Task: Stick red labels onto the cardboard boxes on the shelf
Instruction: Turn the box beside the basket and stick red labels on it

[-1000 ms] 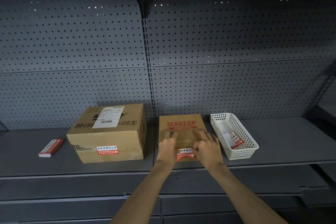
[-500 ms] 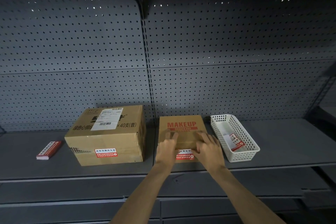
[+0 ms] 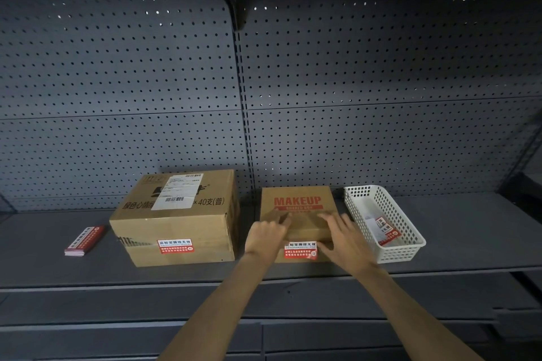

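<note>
MAKEUP box [image 3: 296, 208] | your left hand [image 3: 265, 236], right hand [image 3: 347, 243]: fingers spread flat on it, gripping nothing | red label [image 3: 300, 250] on front | shelf [image 3: 469, 228]

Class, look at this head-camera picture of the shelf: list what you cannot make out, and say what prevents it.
- Small print on the red label of the makeup box: too small.
- Box top under the left hand and right hand: covered.
- Number of labels in the white basket: they overlap.
- Thickness of the label stack: too small.
- Elbows: cut off at the bottom edge.
</note>
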